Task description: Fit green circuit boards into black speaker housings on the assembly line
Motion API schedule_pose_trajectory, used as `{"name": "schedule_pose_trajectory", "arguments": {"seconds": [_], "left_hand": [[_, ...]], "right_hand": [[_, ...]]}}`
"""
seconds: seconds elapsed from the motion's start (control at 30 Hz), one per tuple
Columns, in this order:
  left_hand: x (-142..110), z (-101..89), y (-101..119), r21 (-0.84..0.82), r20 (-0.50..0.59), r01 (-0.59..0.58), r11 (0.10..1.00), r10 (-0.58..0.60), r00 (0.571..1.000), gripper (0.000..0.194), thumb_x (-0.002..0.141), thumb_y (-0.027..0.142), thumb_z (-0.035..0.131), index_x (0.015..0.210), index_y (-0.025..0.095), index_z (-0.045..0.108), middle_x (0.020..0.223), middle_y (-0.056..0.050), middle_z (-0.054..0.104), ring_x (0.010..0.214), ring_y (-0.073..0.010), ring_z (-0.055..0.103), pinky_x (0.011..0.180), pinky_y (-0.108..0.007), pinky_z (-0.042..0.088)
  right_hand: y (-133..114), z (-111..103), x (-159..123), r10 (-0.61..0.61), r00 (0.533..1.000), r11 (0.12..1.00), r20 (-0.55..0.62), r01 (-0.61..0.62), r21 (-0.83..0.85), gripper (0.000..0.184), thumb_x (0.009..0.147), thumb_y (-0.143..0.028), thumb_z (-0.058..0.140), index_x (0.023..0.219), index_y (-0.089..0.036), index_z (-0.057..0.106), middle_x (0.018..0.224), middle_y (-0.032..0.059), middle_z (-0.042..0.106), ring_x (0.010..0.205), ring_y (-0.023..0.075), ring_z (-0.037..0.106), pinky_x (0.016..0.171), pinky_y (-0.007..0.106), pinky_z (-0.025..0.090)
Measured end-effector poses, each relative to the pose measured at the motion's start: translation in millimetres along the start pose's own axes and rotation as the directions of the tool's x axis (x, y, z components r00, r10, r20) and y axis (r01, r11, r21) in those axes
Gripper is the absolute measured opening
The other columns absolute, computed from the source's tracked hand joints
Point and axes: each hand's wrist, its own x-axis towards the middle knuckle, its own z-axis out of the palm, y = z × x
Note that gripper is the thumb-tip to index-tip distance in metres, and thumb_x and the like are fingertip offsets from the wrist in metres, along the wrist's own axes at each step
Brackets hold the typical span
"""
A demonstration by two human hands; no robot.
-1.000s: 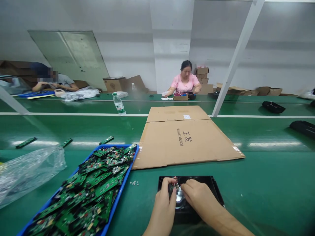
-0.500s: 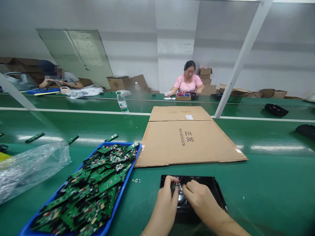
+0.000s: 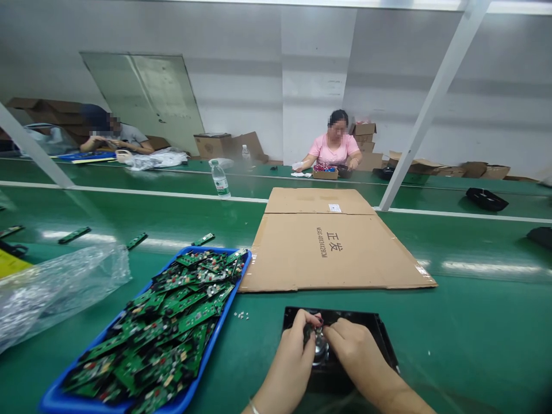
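Observation:
A black plastic housing (image 3: pixel 345 317) lies on the green bench in front of me, with a round silver part (image 3: pixel 320 348) set in it. Over its left half, my left hand (image 3: pixel 296 344) is closed, thumb and forefinger pinching what looks like a small circuit board, mostly covered by the fingers. My right hand (image 3: pixel 351 348) comes in from the right, fingers closed at the same spot; what they grip, if anything, is hidden. Left of the hands stands a blue tray (image 3: pixel 221 340) heaped with green circuit boards (image 3: pixel 172 330).
Flattened cardboard (image 3: pixel 293 253) lies beyond the housing. Small white bits (image 3: pixel 241 315) are scattered beside the tray. Clear plastic wrap (image 3: pixel 73 284) lies at left, and loose boards (image 3: pixel 74 235) sit behind it. A water bottle (image 3: pixel 219 179) stands farther back. Two people work at the far bench.
The view has shifted slightly, moving the scene a little to the right. Both hands stay over the housing, with the fingers shifted slightly at the small part.

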Motion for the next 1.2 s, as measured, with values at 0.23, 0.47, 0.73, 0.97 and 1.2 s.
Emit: {"name": "schedule_pose_trajectory", "arguments": {"seconds": [0.23, 0.47, 0.73, 0.97, 1.2], "left_hand": [[-2.0, 1.0, -10.0, -0.036, 0.040, -0.051, 0.998, 0.053, 0.998, 0.012, 0.084, 0.016, 0.046, 0.084, 0.023, 0.056, 0.096, -0.006, 0.073, 0.092, -0.0241, 0.065, 0.084, -0.034, 0.045], [-4.0, 11.3, -17.7, -0.045, -0.006, -0.018, 0.999, 0.018, 1.000, 0.015, 0.077, 0.011, 0.043, 0.077, 0.023, 0.052, 0.078, -0.001, 0.065, 0.076, -0.0199, 0.057, 0.073, -0.030, 0.041], [-3.0, 14.8, -22.4, -0.032, -0.009, -0.039, 0.999, 0.038, 0.999, 0.020, 0.072, 0.005, 0.041, 0.074, 0.023, 0.050, 0.076, 0.001, 0.063, 0.075, -0.0185, 0.055, 0.072, -0.029, 0.040], [-6.6, 9.9, -10.7, -0.143, -0.046, -0.024, 0.989, 0.017, 0.999, 0.010, 0.079, 0.015, 0.047, 0.078, 0.024, 0.050, 0.082, -0.002, 0.068, 0.083, -0.0216, 0.062, 0.078, -0.031, 0.044], [-5.6, 2.5, 0.7, -0.094, 0.017, 0.007, 0.996, -0.006, 1.000, 0.015, 0.078, 0.015, 0.050, 0.089, 0.023, 0.057, 0.106, -0.010, 0.073, 0.113, -0.0285, 0.064, 0.098, -0.039, 0.046]], "right_hand": [[5.3, -9.3, 6.6, 0.133, 0.991, 0.986, 0.029, -0.135, 0.096, 0.020, 0.101, -0.011, 0.039, 0.110, -0.017, 0.056, 0.098, 0.0070, 0.065, 0.084, 0.0185, 0.062, 0.069, 0.027, 0.050], [3.6, -6.0, 6.7, 0.003, 0.989, 0.967, 0.145, -0.040, 0.250, 0.028, 0.101, -0.006, 0.032, 0.117, -0.013, 0.055, 0.101, 0.0081, 0.064, 0.085, 0.0198, 0.058, 0.075, 0.030, 0.055], [-3.2, -2.3, 10.8, -0.047, 0.999, 0.992, -0.012, 0.048, 0.121, 0.031, 0.105, -0.009, 0.026, 0.107, -0.013, 0.057, 0.094, 0.0091, 0.063, 0.082, 0.0199, 0.056, 0.076, 0.032, 0.052], [15.3, -15.2, -0.3, 0.056, 0.948, 0.974, 0.314, -0.121, 0.191, 0.053, 0.088, -0.015, 0.065, 0.139, -0.016, 0.048, 0.128, 0.0140, 0.061, 0.116, 0.0251, 0.061, 0.097, 0.039, 0.057], [33.9, -27.9, -25.4, 0.156, 0.793, 0.976, 0.588, -0.215, 0.030, 0.130, 0.045, -0.036, 0.095, 0.157, -0.023, 0.031, 0.143, 0.0236, 0.050, 0.129, 0.0463, 0.050, 0.102, 0.068, 0.046]]}}
